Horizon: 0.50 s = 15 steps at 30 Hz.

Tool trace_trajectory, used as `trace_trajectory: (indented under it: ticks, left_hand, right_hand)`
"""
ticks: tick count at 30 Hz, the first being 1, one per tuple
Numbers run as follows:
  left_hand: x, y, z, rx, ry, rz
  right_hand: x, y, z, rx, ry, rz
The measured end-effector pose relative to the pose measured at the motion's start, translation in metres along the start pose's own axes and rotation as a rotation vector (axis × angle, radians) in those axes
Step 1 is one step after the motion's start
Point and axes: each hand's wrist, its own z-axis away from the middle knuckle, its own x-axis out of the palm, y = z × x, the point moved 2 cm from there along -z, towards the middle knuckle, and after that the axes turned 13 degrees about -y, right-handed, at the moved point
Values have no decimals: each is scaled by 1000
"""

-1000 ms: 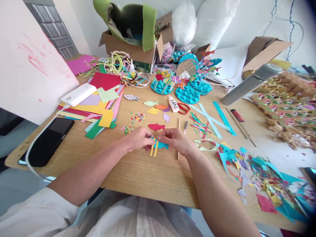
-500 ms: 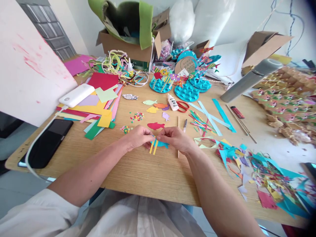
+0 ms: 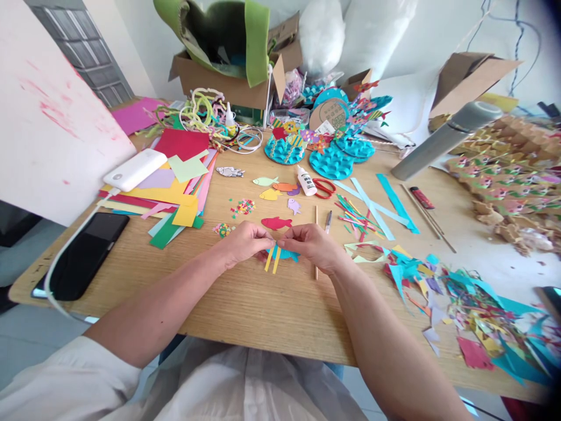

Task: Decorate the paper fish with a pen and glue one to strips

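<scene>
My left hand (image 3: 253,241) and my right hand (image 3: 305,244) meet over a blue paper fish (image 3: 288,255), fingertips almost touching. Two yellow paper strips (image 3: 276,260) hang down across the fish from between my fingers. My left hand is pinched at the fish's left part, and my right fingers pinch the top of the strips. The fingertips hide the strips' upper ends. A red paper fish (image 3: 276,223) lies just beyond my hands. To the right are a wooden stick (image 3: 316,242) and a pen (image 3: 328,222).
Beyond lie small paper fish (image 3: 269,193), confetti (image 3: 243,206), a glue bottle (image 3: 307,181) and red scissors (image 3: 325,188). Coloured paper (image 3: 183,143) and a phone (image 3: 83,254) are at left. Paper scraps (image 3: 473,310) and a grey flask (image 3: 442,143) are at right.
The lower ends of the two yellow strips have shifted slightly and stand a little steeper. Both hands remain in nearly the same place.
</scene>
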Motion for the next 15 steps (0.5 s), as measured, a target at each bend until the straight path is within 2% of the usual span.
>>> trace_trajectory:
  ticks: [8,15]
  left_hand:
    - [0,0,3,-80,-110,-16]
    - [0,-3,0,-72,-114,-22]
  right_hand:
    - [-1,-1,0,12,51,-16]
    - [0,0,0,6,95,-53]
